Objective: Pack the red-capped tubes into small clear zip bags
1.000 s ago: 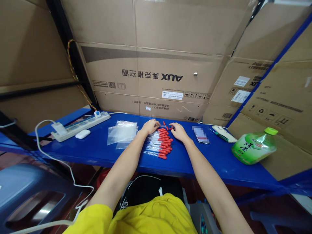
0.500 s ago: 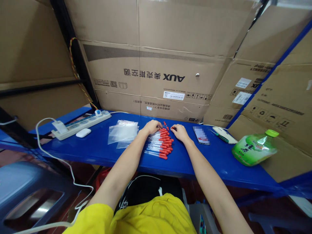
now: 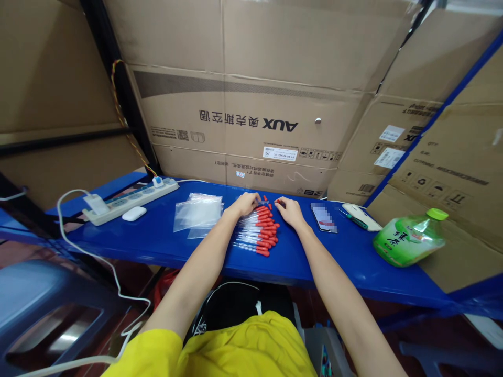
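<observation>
Since half a second ago I see almost nothing shifted: both hands have stayed at the far end of the tube row, the right one edging a touch closer to a loose red cap.

Going left to right, a white power strip (image 3: 131, 198) lies at the far left of the blue tabletop (image 3: 165, 243), with a small white earbud case (image 3: 134, 213) just in front of it. Next come clear plastic bags (image 3: 197, 213), flat and overlapping.

My left hand (image 3: 244, 203) rests at the back of the row of clear tubes with red caps (image 3: 259, 232), fingers curled on one tube (image 3: 260, 202) at the far end; its grip looks closed on that tube, though the detail is small. The row lies side by side, caps to the right, running from the hands toward the near edge.

My right hand (image 3: 290, 210) sits just right of the row, fingertips pinched together at a loose red cap (image 3: 278, 201); I cannot tell whether it is truly clamped.

Further right lie a phone (image 3: 324, 218), a white device (image 3: 360, 216), and a green bottle (image 3: 411, 236) on its side.
</observation>
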Available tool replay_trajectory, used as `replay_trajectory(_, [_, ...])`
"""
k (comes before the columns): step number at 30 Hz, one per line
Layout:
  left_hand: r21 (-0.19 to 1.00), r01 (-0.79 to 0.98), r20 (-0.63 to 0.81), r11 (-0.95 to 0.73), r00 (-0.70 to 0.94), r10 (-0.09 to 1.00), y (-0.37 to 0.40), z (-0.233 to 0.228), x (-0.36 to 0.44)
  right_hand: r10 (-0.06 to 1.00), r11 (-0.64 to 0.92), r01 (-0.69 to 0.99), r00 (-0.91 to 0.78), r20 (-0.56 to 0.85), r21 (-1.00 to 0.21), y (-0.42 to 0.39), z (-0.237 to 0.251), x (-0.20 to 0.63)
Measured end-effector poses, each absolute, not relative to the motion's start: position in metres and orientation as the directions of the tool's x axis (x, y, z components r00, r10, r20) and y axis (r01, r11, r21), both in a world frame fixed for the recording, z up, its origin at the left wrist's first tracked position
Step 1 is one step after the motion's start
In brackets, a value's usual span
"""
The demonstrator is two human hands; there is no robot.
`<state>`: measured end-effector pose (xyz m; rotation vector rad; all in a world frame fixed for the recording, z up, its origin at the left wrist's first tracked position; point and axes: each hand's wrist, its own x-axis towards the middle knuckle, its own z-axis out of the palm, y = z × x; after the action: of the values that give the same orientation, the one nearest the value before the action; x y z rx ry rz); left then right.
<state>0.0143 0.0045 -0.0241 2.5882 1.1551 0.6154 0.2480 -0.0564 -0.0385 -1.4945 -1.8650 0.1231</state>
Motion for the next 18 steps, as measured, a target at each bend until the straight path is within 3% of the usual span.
replay_trajectory(4, [0.441,0.604,0.332,-0.663,0.577,0.746,0.0,-0.021,0.018,0.863,0.344,0.724,0.007,0.505,-0.597,-0.057,-0.038,0.244])
replay_trajectory(10, [0.409,0.533,0.494,-0.741,0.553,0.671,-0.002,-0.021,0.026,0.851,0.406,0.653,-0.014,0.525,-0.64,-0.06,-0.032,0.239])
replay_trajectory(18, [0.547,0.39,0.427,-0.741,0.631,0.648,-0.013,-0.016,0.034,0.831,0.454,0.573,0.003,0.556,-0.682,-0.069,-0.021,0.231])
